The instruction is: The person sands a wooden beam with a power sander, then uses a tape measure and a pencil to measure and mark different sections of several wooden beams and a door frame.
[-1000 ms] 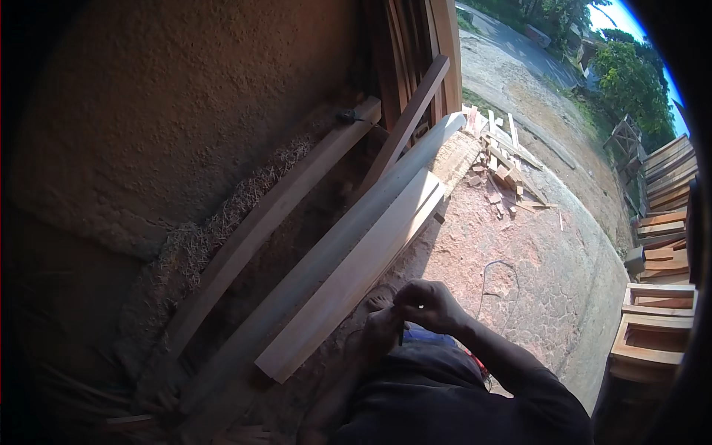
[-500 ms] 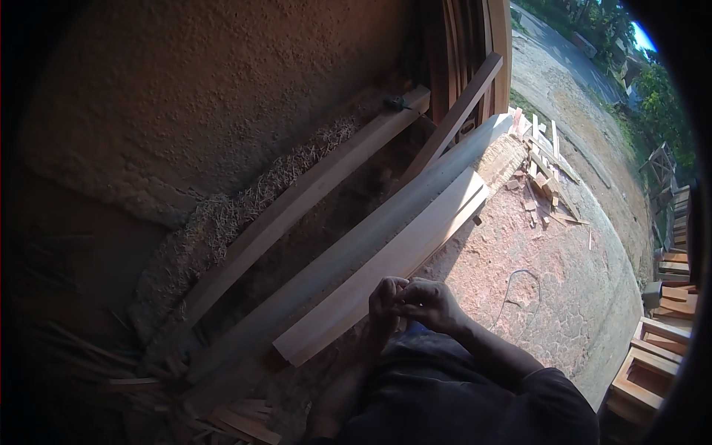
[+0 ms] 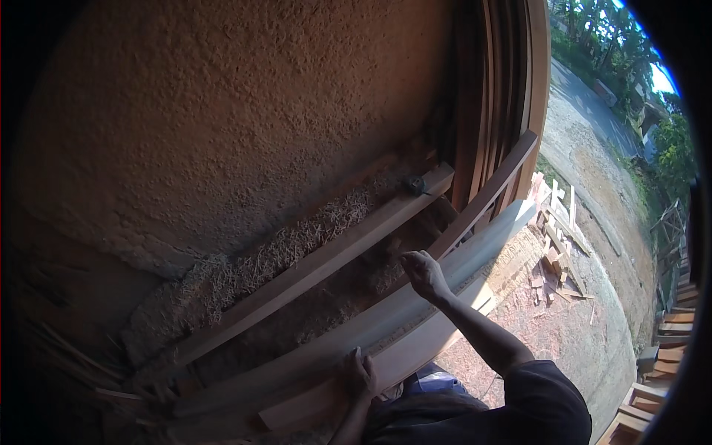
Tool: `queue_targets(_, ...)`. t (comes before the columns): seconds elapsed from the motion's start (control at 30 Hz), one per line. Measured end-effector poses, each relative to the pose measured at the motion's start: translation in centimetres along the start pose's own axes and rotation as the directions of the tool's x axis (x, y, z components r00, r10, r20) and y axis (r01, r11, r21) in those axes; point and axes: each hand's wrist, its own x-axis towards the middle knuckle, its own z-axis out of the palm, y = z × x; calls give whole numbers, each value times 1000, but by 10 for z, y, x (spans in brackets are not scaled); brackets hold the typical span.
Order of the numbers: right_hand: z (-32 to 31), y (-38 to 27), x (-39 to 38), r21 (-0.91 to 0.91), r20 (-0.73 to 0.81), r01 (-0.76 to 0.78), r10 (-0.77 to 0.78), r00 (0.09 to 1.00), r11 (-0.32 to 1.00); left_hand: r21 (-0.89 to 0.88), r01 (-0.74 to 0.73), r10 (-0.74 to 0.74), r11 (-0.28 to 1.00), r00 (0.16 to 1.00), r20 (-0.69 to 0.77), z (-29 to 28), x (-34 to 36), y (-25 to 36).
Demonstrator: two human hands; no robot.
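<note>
My left hand rests on the pale wooden board nearest me, its fingers extended over the board's far edge. My right hand is raised over the far side of the thick greyish beam, beyond the board. Its fingers are curled together, and whatever they may hold is hidden or too small to name. The board lies lengthwise along the near side of the beam, slanting from lower left to upper right.
Beyond the beam a long timber runs beside curly wood shavings and a rough wall. A small dark object sits on its far end. Upright planks and a leaning slat stand ahead; offcuts lie at right.
My hands have parted. The left has come down onto the board, while the right has moved forward above the beam. The view has shifted, showing more of the wall.
</note>
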Motion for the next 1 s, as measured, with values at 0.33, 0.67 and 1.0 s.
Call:
queue_targets(0.33, -32, 125, 266, -597, -42, -232, 260, 965, 768, -12, 23, -22, 1000, 996, 89, 1, 11, 12)
queue_targets(0.67, 36, 98, 197, -95, 414, -283, 296, 861, 954, -115, 81, -72, 990, 994, 86, -22, 15, 17)
queue_targets(1.0, 124, -46, -174, 233, 680, -599, 312, 663, 766, -848, 478, -347, 229, 854, 388, -86, -10, 11)
